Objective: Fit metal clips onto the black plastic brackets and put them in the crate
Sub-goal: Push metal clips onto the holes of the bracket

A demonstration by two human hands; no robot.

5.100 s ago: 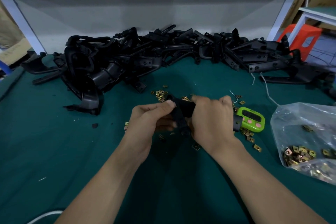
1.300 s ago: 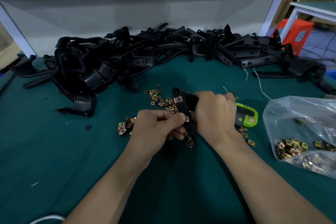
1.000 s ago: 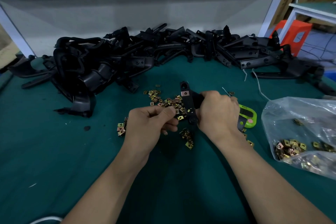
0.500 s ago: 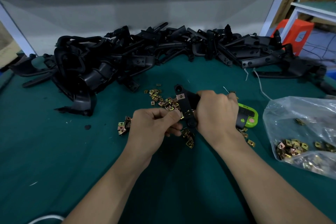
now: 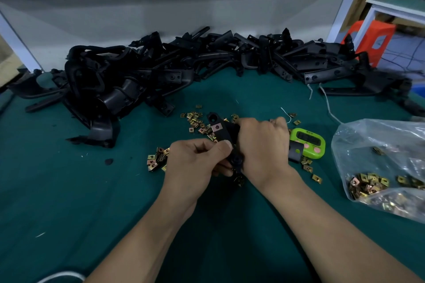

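- Black plastic: the bracket (image 5: 226,133) is held just above the middle of the surface (image 5: 69,190). Its far end tilts up and away, probably so that its flat tabs face the person.
- One metal clip (image 5: 217,127) already sits on the tab near that raised end, so I judge this piece partly fitted.
- The right hand (image 5: 262,145) is wrapped firmly round the bracket's middle — most likely the steadying grip while the other hand works.
- The left hand (image 5: 197,161) pinches the bracket's near stretch between thumb and forefinger, with the other fingers curled beneath. Whether a second clip lies under the thumb is hidden, though the pose suggests one is being pressed home.
- Loose clips (image 5: 197,122) lie scattered under and beyond the hands, and a small heap (image 5: 156,159) sits just left of the left hand — both within easy reach.
- A green timer (image 5: 308,142) lies between the right hand and the bag.
- A clear plastic bag (image 5: 379,145) slumps at the right edge, with spare clips (image 5: 368,182) gathered in its lower fold.
- A pile of brackets (image 5: 161,76) runs along the far edge as stock for later rounds.
- The crate is not in view.
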